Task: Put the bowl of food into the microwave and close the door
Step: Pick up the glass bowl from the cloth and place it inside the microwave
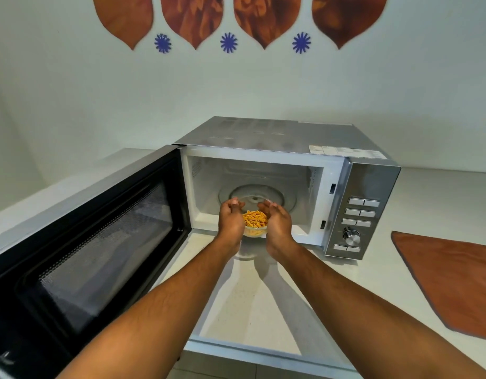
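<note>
White desk (263, 302) and a pale wall frame the scene. At the mouth of the microwave (263, 170), a clear bowl (255, 233) of orange food strips (255, 218) is cupped between both hands, the left hand (231, 218) curled on its left side and the right hand (276, 221) on its right. Beyond it the glass turntable (256, 194) lies bare. Its door (80, 250) stands swung wide to the left. An orange mat (455, 283) lies on the desk to the right.
</note>
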Demonstrator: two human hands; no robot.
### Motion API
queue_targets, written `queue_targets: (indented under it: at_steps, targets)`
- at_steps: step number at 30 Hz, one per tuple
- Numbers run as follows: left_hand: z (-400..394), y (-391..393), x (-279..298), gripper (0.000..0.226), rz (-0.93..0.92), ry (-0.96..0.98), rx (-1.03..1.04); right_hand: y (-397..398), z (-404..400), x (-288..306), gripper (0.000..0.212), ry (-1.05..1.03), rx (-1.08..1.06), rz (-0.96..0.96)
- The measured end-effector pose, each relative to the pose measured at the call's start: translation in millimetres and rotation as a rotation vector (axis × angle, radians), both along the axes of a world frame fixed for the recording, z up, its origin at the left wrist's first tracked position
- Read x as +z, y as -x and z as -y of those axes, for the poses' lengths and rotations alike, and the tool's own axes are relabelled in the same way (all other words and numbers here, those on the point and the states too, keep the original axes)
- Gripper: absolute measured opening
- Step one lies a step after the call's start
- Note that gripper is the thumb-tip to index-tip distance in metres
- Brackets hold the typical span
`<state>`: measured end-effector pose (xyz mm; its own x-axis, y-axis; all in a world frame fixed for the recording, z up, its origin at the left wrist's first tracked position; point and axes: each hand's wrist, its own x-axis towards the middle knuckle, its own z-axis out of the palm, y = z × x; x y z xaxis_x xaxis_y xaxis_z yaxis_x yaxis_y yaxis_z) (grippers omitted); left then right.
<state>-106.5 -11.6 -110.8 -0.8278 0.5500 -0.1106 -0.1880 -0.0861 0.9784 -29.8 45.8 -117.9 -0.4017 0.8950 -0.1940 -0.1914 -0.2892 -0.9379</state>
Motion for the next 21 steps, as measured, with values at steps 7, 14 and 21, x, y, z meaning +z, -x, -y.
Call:
queue_targets:
  at_steps: [7,14,21]
  targets:
    - [-4.8,9.5,-3.7,0.019,-0.017,0.025,-0.029,9.4,-17.7,6.9,0.033,-0.023,-0.034,0.021]
    - [-5.4,13.7,-11.7,0.032,-0.100,0.015,0.033,25.4,-36.0,10.8,0.027,0.046,-0.061,-0.039]
    - [-23.8,31.3,-10.8,0.024,-0.032,-0.021,-0.010,40.6,-53.5,12.6,0.029,0.064,-0.038,-0.033]
